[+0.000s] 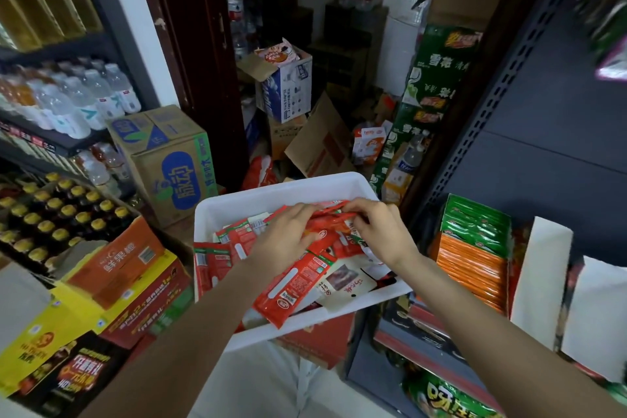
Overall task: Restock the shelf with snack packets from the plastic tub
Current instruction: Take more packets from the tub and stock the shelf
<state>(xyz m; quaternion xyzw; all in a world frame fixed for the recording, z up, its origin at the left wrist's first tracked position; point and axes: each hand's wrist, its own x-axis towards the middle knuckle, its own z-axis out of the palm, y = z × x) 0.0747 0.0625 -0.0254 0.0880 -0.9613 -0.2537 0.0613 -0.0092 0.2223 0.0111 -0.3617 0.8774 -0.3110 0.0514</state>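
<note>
Centrally, a white plastic tub (pixel 237 210) holds a loose heap of flat snack packets (pixel 298 285) — mostly red with white label panels, one pale packet near the tub's near-right corner. Several red packets overhang the near rim. Both hands work at the tub's far-right corner: the left hand (pixel 288 237) lies palm-down on the heap, fingers curled round a bunch of red packets (pixel 330 214); the right hand (pixel 380 231) pinches the same bunch from the opposite side, fingertips bent inward. Both forearms enter from the bottom edge. The far-left corner of the tub shows bare wall. Right of the tub stands the shelf (pixel 543 153), its lower tier carrying upright green packets (pixel 475 227) and orange packets (pixel 470 271); cardboard boxes (pixel 163 159) crowd the left.
</note>
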